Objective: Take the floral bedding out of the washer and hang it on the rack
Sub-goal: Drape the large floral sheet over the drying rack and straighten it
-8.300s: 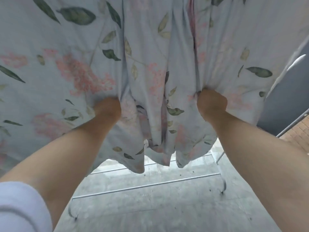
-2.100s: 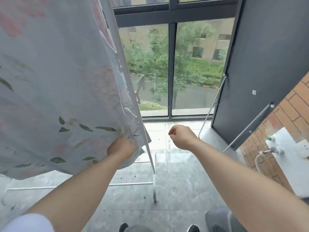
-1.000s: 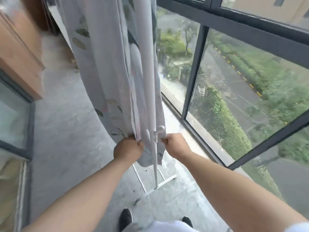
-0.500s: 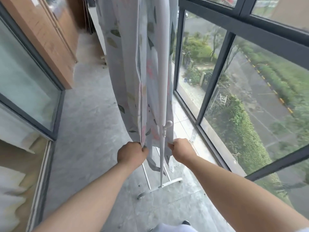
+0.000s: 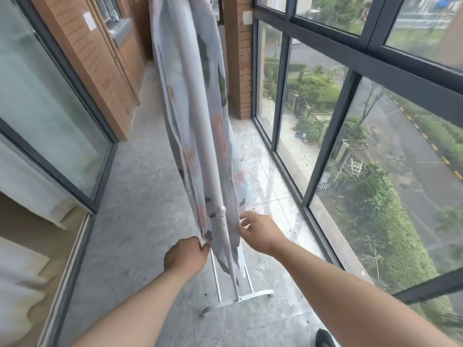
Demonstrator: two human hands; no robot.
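The floral bedding (image 5: pixel 193 108) hangs doubled over the rack (image 5: pixel 250 296), seen end-on, one layer on each side of the white pole. The left hand (image 5: pixel 186 256) pinches the lower edge of the near layer. The right hand (image 5: pixel 260 232) is released, its fingers spread with the tips at the far layer. A harder tug on one side would likely drag the cloth across the bar and leave it lopsided or let it slide off. The frame looks light, so pulling could also shift or tip it. The lowest corner hangs close to the grey tiled floor (image 5: pixel 140 221), which looks speckled near the tall windows (image 5: pixel 375 171). It is a narrow balcony, with a glass door (image 5: pixel 50 108) opposite
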